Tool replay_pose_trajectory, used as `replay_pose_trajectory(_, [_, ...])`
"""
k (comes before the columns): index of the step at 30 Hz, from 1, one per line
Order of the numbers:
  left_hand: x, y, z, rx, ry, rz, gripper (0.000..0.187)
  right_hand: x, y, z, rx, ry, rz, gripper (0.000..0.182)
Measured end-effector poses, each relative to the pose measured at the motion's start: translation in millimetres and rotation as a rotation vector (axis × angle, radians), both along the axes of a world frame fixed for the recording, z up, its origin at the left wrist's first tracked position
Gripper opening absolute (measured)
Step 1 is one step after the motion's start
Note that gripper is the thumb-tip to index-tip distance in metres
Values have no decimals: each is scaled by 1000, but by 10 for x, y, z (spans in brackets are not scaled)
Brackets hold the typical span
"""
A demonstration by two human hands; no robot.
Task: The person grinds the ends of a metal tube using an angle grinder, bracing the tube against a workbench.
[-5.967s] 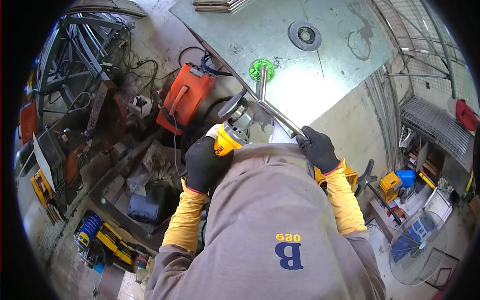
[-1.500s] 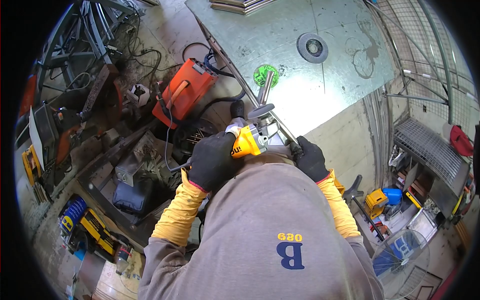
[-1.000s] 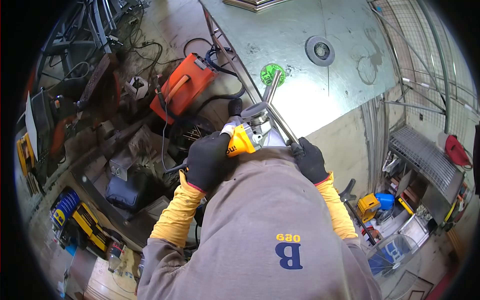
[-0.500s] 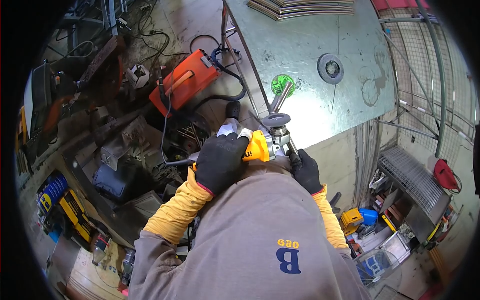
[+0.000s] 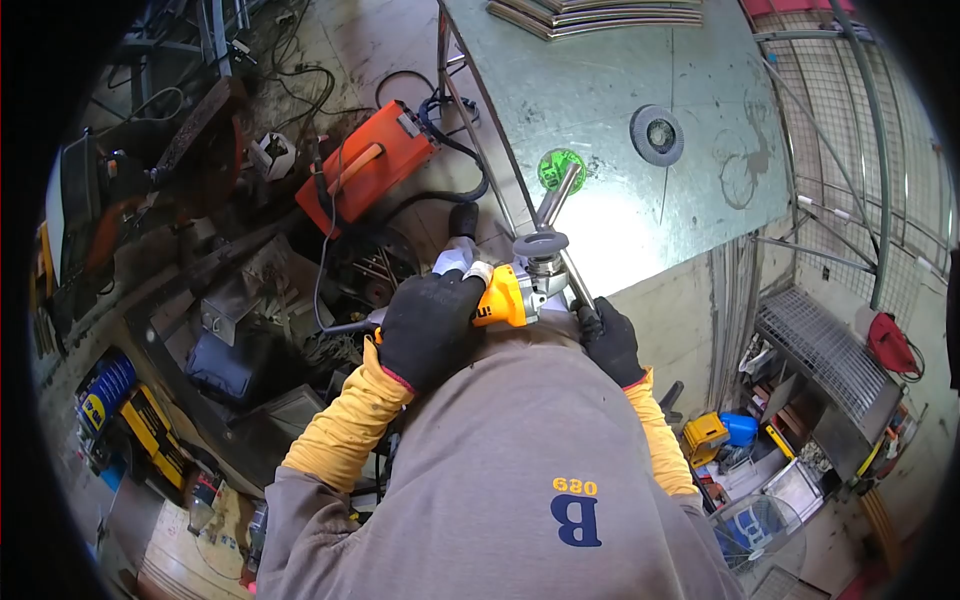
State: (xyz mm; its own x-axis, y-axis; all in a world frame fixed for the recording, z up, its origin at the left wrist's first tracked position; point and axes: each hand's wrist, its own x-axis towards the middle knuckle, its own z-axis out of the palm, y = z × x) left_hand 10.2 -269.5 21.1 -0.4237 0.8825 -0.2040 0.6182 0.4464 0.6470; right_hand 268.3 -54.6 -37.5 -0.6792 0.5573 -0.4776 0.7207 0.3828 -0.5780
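Note:
My left hand [image 5: 430,325], in a black glove, is wrapped round the yellow body of an angle grinder [image 5: 505,298]. The grinder's round grey disc [image 5: 540,243] faces up and overlaps a shiny metal tube in this view. In my black-gloved right hand [image 5: 611,342] is the near end of that metal tube [image 5: 577,280], fingers closed round it. A second shiny length [image 5: 562,192] slants up over a green round disc [image 5: 563,171] on the table; its join with the held part is hidden behind the grinder.
Ahead stands a metal-topped table [image 5: 600,90] bearing a grey abrasive disc [image 5: 657,136] and several bent metal tubes [image 5: 600,15]. An orange machine [image 5: 367,165] with cables sits on the floor at left. A wire-mesh rack [image 5: 825,345] and yellow tool [image 5: 704,438] are at right.
My left hand and the grinder have shifted slightly left, and more of the tube shows beside the disc. My right hand keeps its grip almost in place.

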Motion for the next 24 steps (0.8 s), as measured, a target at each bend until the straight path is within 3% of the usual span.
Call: replay_pose_trajectory(24, [21,-44,-97,42,25,26,55,-121,6,156,-97,-33,-27,21])
